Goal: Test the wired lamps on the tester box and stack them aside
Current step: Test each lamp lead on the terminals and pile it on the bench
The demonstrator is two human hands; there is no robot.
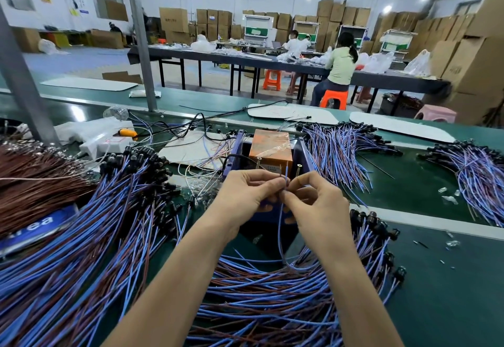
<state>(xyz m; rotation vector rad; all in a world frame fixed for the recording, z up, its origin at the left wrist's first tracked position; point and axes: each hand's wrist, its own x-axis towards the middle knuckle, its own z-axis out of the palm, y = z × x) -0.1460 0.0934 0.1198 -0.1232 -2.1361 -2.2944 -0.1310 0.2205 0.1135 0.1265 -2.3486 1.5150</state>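
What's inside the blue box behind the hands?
An orange block wrapped in clear film sits inside the blue box. The left hand and right hand cover its front, hiding the bottom.

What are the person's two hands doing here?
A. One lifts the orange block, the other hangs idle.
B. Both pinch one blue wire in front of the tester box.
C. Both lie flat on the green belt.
B: the left hand and right hand meet fingertip to fingertip, pinching the blue wire just before the tester box.
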